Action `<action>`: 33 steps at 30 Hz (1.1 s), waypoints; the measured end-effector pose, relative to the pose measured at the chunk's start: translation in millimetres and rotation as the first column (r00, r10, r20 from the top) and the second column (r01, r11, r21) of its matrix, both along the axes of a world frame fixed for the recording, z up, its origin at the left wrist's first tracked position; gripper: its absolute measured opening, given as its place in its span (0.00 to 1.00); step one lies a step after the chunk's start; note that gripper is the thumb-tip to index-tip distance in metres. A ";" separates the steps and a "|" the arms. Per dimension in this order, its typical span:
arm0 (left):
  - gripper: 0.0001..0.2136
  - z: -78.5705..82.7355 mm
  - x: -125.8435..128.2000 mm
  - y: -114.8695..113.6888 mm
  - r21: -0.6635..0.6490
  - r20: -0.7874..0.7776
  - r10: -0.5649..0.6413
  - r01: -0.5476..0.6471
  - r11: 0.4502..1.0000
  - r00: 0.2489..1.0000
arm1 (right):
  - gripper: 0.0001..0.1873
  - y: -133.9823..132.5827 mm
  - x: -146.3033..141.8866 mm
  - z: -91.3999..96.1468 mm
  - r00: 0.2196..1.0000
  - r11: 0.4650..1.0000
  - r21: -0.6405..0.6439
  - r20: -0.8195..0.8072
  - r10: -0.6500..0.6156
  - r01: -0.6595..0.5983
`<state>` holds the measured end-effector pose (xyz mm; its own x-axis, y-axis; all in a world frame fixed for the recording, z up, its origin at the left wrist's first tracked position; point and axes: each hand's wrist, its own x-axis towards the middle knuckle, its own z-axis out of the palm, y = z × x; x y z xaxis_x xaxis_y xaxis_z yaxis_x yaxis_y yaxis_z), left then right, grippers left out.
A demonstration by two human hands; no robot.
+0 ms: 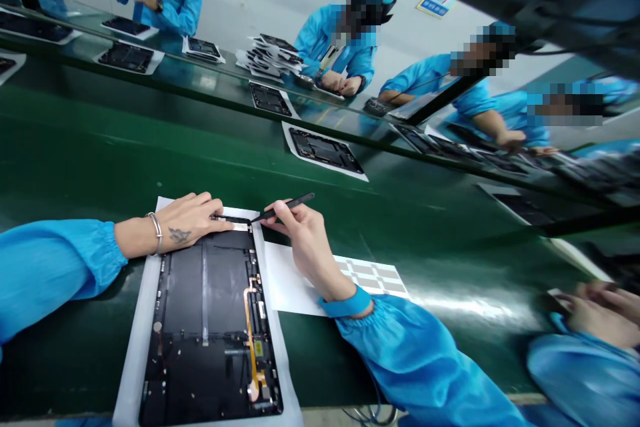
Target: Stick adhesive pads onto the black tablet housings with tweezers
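An opened tablet lies on white sheeting in front of me, its black inside with an orange flex cable facing up. My left hand rests over its top left part, fingers stretched out and pressing near the top edge. Close by, my right hand is closed round black tweezers. The tweezers' tip touches or nearly touches the tablet's top right corner, beside a small white strip. Under my right wrist is a white sheet with grey rectangular stickers.
The green bench runs across the view. Another open tablet lies on white sheeting beyond my hands. Across a glass-topped ledge, people in blue work clothes handle devices near a stack of tablets. A co-worker's hands are at the right edge.
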<state>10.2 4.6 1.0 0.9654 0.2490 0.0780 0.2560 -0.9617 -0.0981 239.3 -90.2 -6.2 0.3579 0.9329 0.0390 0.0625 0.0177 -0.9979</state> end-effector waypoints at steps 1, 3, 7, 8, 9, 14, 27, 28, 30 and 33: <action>0.22 0.3 0.1 0.0 -0.001 -0.005 0.002 -0.002 1.000 1.000 | 0.25 -0.2 0.2 0.0 1.000 1.000 0.014 -0.008 -0.006 0.006; 0.22 1.0 0.1 0.0 -0.006 -0.016 0.004 -0.005 1.000 1.000 | 0.25 -0.2 1.1 0.1 1.000 1.000 0.019 -0.006 -0.011 0.011; 0.22 2.8 0.0 -1.2 -0.012 -0.033 0.004 -0.004 1.000 0.999 | 0.25 1.7 3.8 -0.1 1.000 1.000 -0.012 0.013 0.011 -0.011; 0.22 2.9 0.0 -1.5 -0.011 -0.033 0.003 -0.003 1.000 0.999 | 0.25 2.3 4.3 -0.4 1.000 1.000 -0.020 0.016 0.018 -0.018; 0.22 2.7 0.0 -1.6 -0.009 -0.030 0.004 -0.004 1.000 1.000 | 0.25 2.8 4.8 -0.9 1.000 0.999 -0.028 0.020 0.022 -0.021; 0.22 -0.6 0.6 -0.5 -0.004 -0.005 0.007 -0.007 1.000 1.000 | 0.26 3.3 4.0 -3.8 0.999 0.999 -0.049 0.051 0.010 -0.008; 0.21 7.3 2.2 -3.4 -0.018 -0.045 0.012 -0.013 1.000 0.999 | 0.24 1.1 0.4 -2.6 0.999 1.000 -0.015 0.047 0.000 0.000; 0.21 7.2 1.9 -3.2 -0.021 -0.038 0.007 -0.008 1.000 0.999 | 0.25 1.5 0.7 -2.9 0.998 1.000 -0.017 0.060 -0.001 0.002; 0.21 5.2 1.4 -2.4 -0.021 -0.017 0.000 0.000 1.000 1.000 | 0.25 2.0 1.0 -3.5 0.997 1.000 -0.014 0.080 -0.004 0.006; 0.21 0.5 0.6 -0.6 -0.007 0.009 -0.004 0.004 1.000 1.000 | 0.26 2.0 0.6 -4.4 0.996 1.000 -0.010 0.094 -0.002 0.003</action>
